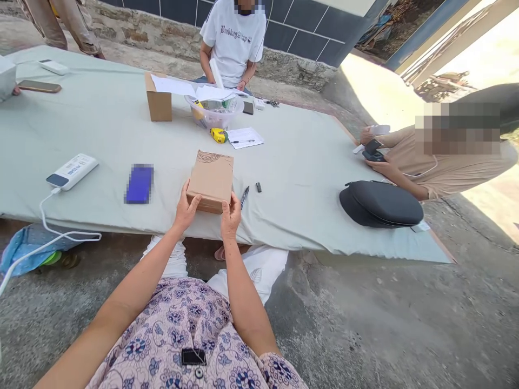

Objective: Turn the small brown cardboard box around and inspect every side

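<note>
A brown cardboard box (211, 175) with dark curved lines printed near its far edge rests at the near side of the table. My left hand (187, 209) grips its near left corner, thumb on top. Closed on the near right corner is my right hand (231, 216); the fingers on the box's sides are partly hidden. Just right of that hand lies a dark pen (245, 198), with a small black cap-like piece (258, 187) beyond it. To the left of the box is a blue rectangular item (139, 184), blurred over.
A white power bank (73, 172) trails a cable off the table (292, 162). A black case (381, 203) sits at right. Farther back are a plastic basin (217, 116), a yellow tape measure (219, 135) and another carton (159, 102). People sit opposite and at right.
</note>
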`<control>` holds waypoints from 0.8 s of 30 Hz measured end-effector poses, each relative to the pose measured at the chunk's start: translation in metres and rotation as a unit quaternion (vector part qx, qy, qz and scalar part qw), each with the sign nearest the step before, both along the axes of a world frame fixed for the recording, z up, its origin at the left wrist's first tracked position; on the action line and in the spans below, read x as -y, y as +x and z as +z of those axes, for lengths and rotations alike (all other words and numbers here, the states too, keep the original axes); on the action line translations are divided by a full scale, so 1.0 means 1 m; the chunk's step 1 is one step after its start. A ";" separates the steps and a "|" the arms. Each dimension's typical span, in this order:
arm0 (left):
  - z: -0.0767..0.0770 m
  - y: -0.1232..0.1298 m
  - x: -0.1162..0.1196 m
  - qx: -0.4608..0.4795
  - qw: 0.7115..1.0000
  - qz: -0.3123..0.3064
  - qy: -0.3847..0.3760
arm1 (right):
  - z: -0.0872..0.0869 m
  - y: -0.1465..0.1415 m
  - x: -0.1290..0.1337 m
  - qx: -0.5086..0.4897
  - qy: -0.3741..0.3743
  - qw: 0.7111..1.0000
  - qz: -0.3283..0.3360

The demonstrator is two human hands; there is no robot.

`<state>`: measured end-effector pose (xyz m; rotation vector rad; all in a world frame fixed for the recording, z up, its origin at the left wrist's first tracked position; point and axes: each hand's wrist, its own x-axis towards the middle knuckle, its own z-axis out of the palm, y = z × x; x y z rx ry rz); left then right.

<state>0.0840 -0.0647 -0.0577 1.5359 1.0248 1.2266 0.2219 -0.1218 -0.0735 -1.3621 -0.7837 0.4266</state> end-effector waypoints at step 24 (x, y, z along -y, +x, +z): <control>-0.026 -0.064 0.065 -0.124 0.991 0.043 -0.006 | -0.030 0.042 0.054 0.098 -0.160 0.982 -0.030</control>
